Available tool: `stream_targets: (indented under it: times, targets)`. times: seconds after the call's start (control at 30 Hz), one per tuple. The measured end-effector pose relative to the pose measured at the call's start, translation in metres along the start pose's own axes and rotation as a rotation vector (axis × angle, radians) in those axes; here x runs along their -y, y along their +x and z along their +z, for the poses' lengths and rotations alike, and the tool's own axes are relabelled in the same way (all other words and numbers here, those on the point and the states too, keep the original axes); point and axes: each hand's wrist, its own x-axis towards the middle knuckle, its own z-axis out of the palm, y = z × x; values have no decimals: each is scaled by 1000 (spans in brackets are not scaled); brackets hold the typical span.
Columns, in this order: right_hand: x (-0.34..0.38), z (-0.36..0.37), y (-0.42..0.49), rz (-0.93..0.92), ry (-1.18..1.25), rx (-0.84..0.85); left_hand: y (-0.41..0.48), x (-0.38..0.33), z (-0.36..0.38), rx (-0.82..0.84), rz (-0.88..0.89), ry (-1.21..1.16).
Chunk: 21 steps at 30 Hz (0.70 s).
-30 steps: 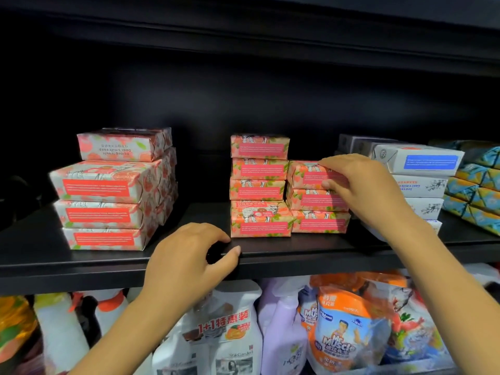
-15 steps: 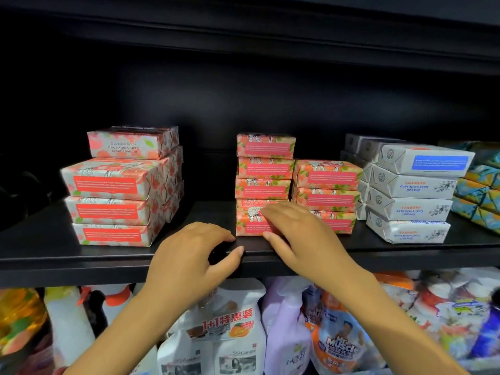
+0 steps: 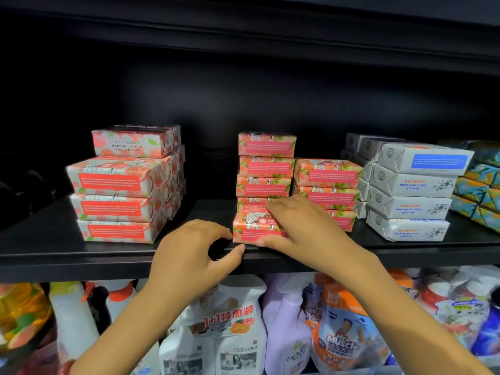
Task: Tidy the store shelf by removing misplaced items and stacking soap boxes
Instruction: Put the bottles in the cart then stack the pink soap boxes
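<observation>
On the black shelf (image 3: 48,255) stand piles of pink floral soap boxes: a large stack (image 3: 121,185) at the left, a tall middle stack (image 3: 266,166) and a lower stack (image 3: 328,182) beside it. My right hand (image 3: 295,226) grips the bottom pink box (image 3: 251,228) of the middle stack, fingers over its top and thumb under its front edge; the box juts toward the shelf's front. My left hand (image 3: 189,255) rests on the shelf's front edge just left of that box, fingers curled, holding nothing.
White and blue soap boxes (image 3: 411,190) are stacked to the right, with teal and orange boxes (image 3: 479,188) beyond them. Below the shelf stand spray bottles (image 3: 232,336) and refill pouches (image 3: 341,339). The shelf's dark back wall is close behind the stacks.
My right hand came down from the lower right pink stack to the bottom box of the middle stack and took hold of it, drawing it forward. My left hand stayed on the shelf edge.
</observation>
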Motion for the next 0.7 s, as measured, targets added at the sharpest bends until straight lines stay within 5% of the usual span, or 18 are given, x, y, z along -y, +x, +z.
stream_targets:
  times: [0.17, 0.4, 0.7]
  targets:
    - [2, 9, -8, -62, 72, -271, 6, -5, -9, 91, -143, -152]
    - [13, 3, -15, -195, 88, -622, 25, -25, -26, 184, -284, -980]
    - [3, -29, -33, -7, 649, -454, 18, -31, -28, -28, -127, -1114]
